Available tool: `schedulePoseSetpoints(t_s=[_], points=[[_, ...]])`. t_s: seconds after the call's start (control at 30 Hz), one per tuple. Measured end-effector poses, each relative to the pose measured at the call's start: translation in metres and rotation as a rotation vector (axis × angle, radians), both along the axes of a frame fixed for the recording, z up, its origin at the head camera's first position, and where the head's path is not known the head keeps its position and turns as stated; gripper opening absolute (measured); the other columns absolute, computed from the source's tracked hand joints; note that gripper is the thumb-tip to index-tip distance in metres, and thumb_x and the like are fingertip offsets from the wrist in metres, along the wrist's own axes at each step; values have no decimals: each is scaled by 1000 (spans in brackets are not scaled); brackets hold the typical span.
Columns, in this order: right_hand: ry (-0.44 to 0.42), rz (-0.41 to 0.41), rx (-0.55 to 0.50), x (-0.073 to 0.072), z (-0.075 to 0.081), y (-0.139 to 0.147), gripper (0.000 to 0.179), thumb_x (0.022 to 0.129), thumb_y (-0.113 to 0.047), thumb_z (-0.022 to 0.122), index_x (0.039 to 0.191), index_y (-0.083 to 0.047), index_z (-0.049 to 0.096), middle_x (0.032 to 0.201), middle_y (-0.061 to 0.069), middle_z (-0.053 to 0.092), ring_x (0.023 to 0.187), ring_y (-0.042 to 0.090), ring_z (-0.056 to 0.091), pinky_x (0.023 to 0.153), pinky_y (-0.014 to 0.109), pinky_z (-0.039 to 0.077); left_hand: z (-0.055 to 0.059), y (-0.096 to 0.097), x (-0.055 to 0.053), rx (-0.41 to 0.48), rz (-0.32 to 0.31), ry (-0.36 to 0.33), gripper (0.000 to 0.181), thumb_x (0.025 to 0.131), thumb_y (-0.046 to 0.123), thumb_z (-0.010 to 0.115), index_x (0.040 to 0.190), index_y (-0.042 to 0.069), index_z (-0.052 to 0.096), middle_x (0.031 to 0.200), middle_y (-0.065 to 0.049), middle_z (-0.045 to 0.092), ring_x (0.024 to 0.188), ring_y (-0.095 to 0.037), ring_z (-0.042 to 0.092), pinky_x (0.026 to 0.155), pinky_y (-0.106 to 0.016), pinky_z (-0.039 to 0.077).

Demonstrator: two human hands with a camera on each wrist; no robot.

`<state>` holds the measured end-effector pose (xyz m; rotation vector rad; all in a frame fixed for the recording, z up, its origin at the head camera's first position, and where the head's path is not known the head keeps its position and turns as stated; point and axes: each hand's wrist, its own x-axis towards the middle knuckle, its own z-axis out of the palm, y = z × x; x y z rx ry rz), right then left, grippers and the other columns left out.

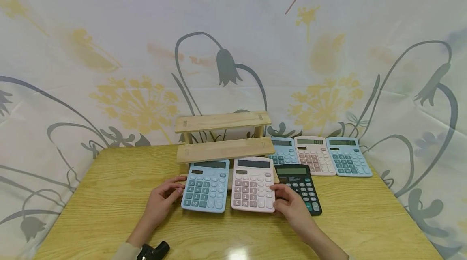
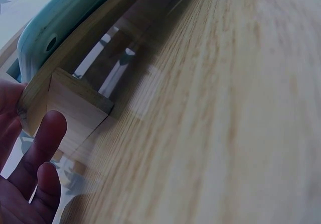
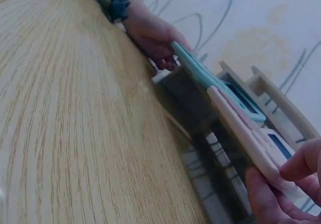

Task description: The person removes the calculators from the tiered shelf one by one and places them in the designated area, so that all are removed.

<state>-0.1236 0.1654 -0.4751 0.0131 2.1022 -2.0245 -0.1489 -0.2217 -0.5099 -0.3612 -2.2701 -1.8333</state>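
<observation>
A tiered wooden stand (image 1: 226, 149) is at the middle of the table. On its lowest tier lean a light blue calculator (image 1: 205, 187) and, to its right, a pink calculator (image 1: 253, 185). My left hand (image 1: 164, 200) holds the stand's left end beside the blue calculator. In the left wrist view, its fingers (image 2: 52, 128) are at the end of the board. My right hand (image 1: 292, 205) pinches the pink calculator's lower right edge between thumb and fingers. The right wrist view shows that pinch on the pink calculator (image 3: 251, 128), with the blue one behind it.
Right of the stand lies a black calculator (image 1: 303, 189), partly behind my right hand. Farther back, a pink calculator (image 1: 315, 155) lies between two blue ones, the right one (image 1: 348, 156) fully visible. A floral cloth (image 1: 226, 16) hangs behind the wooden table (image 1: 109, 195).
</observation>
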Motion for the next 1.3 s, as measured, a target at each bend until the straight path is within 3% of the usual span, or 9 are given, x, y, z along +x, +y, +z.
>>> schedulePoseSetpoints(t_s=[1.3], points=[[-13,-43,43,9,-2,26,41,92,7,55,132,3,50,122,19,57,96,24,61,78,35,55,-1,0,0,4,-8,14,11,97,3,62,97,-2,72,127,-21,62,106,-5,62,72,-23,53]])
